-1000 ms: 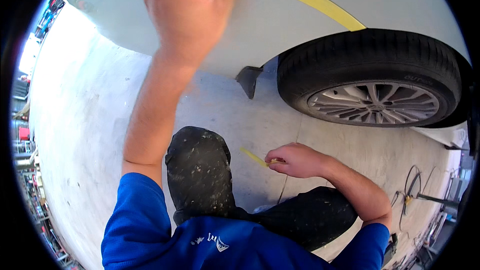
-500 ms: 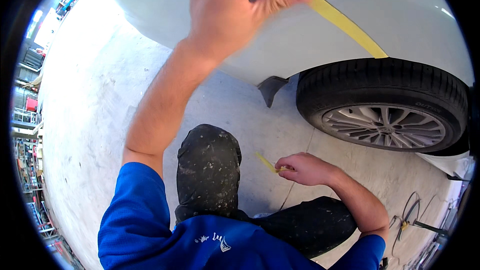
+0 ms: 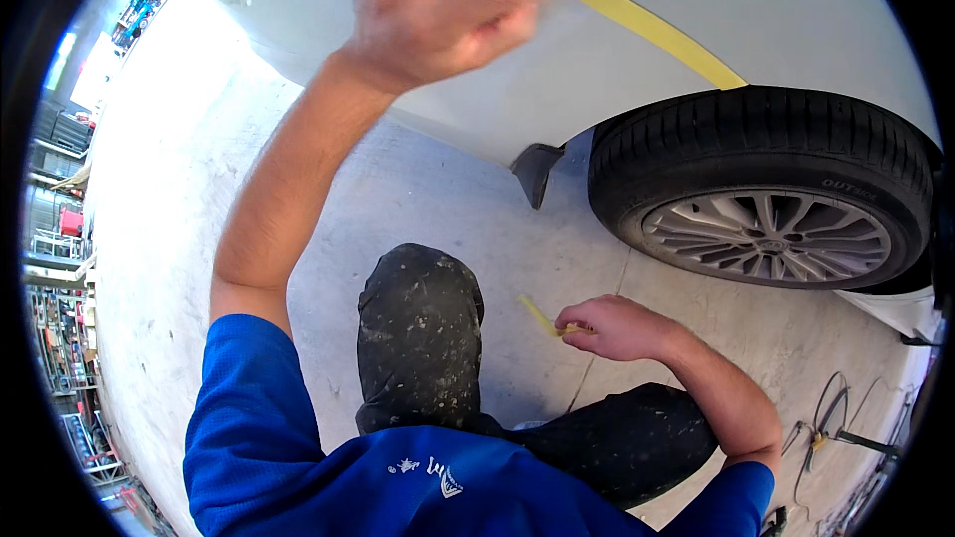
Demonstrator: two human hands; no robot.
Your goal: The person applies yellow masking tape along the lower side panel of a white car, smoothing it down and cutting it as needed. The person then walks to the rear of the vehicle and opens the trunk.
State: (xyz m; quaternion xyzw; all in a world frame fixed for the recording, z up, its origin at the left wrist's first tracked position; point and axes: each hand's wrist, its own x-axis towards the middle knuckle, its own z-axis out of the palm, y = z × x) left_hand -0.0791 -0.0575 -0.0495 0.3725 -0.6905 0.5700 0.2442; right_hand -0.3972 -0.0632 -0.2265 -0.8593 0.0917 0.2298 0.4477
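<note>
A strip of yellow masking tape runs along the pale car body panel and ends at the wheel arch above the tyre. At its upper left end is my left hand, with thumb and fingers closed together on the tape; the hand hides that end. Lower down, in front of the wheel, my right hand pinches a short piece of yellow masking tape. One end of this piece sticks out to the left, clear of the panel, and my fingers cover part of it.
The car wheel with its black tyre stands at the right. A dark mud flap hangs below the panel. My bent knee is over the concrete floor. Cables lie at the lower right, and shelving lines the far left.
My left hand has moved left and slightly up, its thumb and fingers closing together at the tape. The right hand keeps its piece of tape, nearly unmoved. The view has shifted slightly.
</note>
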